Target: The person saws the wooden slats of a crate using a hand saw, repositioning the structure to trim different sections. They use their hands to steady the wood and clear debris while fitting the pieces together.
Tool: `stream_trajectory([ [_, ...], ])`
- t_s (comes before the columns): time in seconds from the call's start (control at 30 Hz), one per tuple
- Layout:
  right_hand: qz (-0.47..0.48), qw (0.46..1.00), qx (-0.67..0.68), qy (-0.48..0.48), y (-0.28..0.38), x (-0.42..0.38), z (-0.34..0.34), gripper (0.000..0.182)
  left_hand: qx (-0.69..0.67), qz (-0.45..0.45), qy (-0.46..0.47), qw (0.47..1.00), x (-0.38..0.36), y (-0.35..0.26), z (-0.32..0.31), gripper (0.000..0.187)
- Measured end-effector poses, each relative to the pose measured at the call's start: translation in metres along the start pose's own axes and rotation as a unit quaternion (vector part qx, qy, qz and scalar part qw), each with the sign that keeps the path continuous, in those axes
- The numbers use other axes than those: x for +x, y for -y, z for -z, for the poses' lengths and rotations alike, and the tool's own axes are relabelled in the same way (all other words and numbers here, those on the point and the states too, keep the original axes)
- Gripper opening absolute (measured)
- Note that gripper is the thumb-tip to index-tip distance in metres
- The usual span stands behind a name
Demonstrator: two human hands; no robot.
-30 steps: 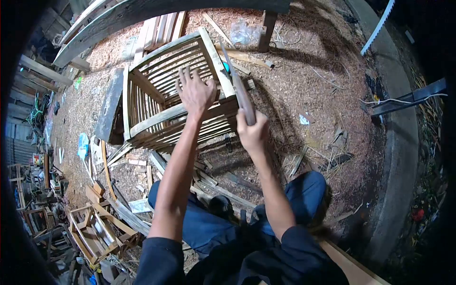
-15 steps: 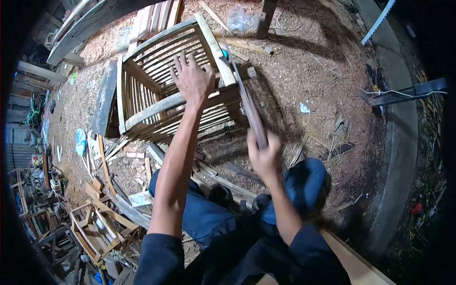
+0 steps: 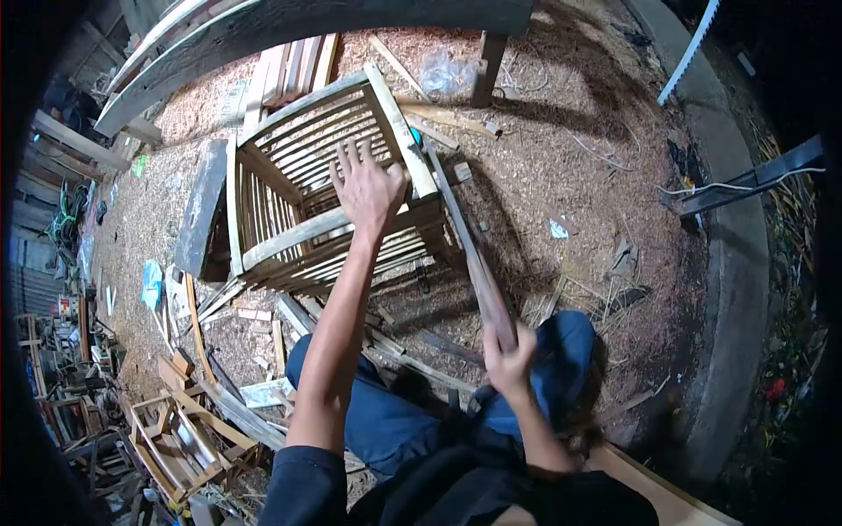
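A slatted wooden chair frame [image 3: 303, 237] lies in front of me on ground covered with shavings. My left hand [image 3: 368, 195] is over its upper rail with the fingers spread; whether the palm bears on the wood cannot be made out. In my right hand [image 3: 510, 358] is the brown handle of a long, thin tool [image 3: 481, 279], fingers wrapped round it. The tool's narrow far end runs up beside the right-hand corner of the chair frame, near a small teal object [image 3: 416, 137].
A thick wooden beam [image 3: 307, 37] crosses the top, with a post [image 3: 488, 70] under it. Planks [image 3: 294, 70] lie behind the chair. A smaller wooden frame [image 3: 189, 438] and scrap wood are at lower left. A toothed blade [image 3: 690, 54] and a dark bar [image 3: 750, 186] stand out at right.
My right hand and the tool have shifted down and slightly right, toward my body. My left hand stays over the rail. The whole view has shifted, with more beam showing.
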State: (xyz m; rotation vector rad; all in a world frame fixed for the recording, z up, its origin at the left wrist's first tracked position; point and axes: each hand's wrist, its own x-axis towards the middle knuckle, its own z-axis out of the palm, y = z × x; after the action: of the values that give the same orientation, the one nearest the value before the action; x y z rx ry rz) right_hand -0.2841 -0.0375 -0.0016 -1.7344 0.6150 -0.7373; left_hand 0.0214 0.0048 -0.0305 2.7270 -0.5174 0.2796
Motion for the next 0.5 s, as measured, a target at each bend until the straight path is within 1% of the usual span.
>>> stream_trajectory([
  [0.07, 0.095, 0.990, -0.091, -0.056, -0.032, 0.063, -0.050, 0.026, 0.011, -0.015, 0.004, 1.000, -0.002, 0.000, -0.004, 0.071],
  [0.1, 0.061, 0.994, -0.082, -0.028, -0.023, 0.083, -0.064, 0.030, 0.046, -0.030, -0.016, 0.998, 0.001, 0.008, -0.010, 0.069],
  [0.13, 0.035, 0.997, -0.068, -0.001, -0.010, 0.099, -0.072, 0.034, -0.006, 0.007, -0.003, 1.000, 0.001, 0.002, 0.005, 0.068],
  [0.17, 0.113, 0.990, -0.065, -0.045, 0.001, 0.091, -0.066, 0.033, -0.011, 0.010, -0.026, 1.000, 0.003, -0.003, 0.009, 0.068],
  [0.2, 0.040, 0.998, -0.031, -0.029, -0.028, 0.066, -0.054, 0.033, -0.015, 0.015, -0.042, 0.999, -0.002, -0.005, 0.009, 0.068],
  [0.23, 0.010, 0.997, -0.075, 0.016, -0.002, 0.034, -0.024, 0.027, -0.016, 0.006, -0.044, 0.999, 0.000, -0.004, 0.006, 0.067],
  [0.27, 0.026, 0.995, -0.093, -0.010, -0.020, -0.006, -0.009, 0.020, -0.012, 0.000, -0.030, 0.999, 0.000, -0.003, 0.006, 0.068],
  [0.3, 0.027, 0.995, -0.095, -0.010, -0.014, -0.005, -0.009, 0.020, -0.004, 0.012, -0.012, 1.000, -0.002, -0.001, 0.002, 0.070],
  [0.33, 0.049, 0.997, -0.048, -0.028, -0.004, 0.002, -0.010, 0.020, 0.004, 0.023, 0.000, 1.000, 0.001, -0.001, 0.000, 0.071],
  [0.37, 0.059, 0.997, -0.003, -0.047, 0.001, -0.002, -0.013, 0.020, 0.009, -0.009, -0.017, 1.000, 0.000, 0.000, -0.004, 0.075],
  [0.4, 0.020, 0.998, -0.053, -0.012, -0.016, 0.058, -0.052, 0.025, 0.017, -0.045, -0.039, 0.998, 0.000, 0.003, -0.011, 0.075],
  [0.43, 0.027, 0.997, -0.077, -0.005, -0.026, 0.083, -0.069, 0.030, 0.017, -0.030, -0.030, 0.999, -0.003, 0.005, -0.007, 0.075],
  [0.47, 0.029, 0.998, -0.057, 0.011, -0.009, 0.087, -0.067, 0.029, 0.017, -0.016, -0.029, 0.999, 0.003, 0.005, 0.000, 0.075],
  [0.5, 0.050, 0.997, -0.063, -0.003, -0.016, 0.074, -0.059, 0.028, 0.015, -0.015, -0.033, 0.999, 0.007, 0.001, 0.006, 0.075],
])
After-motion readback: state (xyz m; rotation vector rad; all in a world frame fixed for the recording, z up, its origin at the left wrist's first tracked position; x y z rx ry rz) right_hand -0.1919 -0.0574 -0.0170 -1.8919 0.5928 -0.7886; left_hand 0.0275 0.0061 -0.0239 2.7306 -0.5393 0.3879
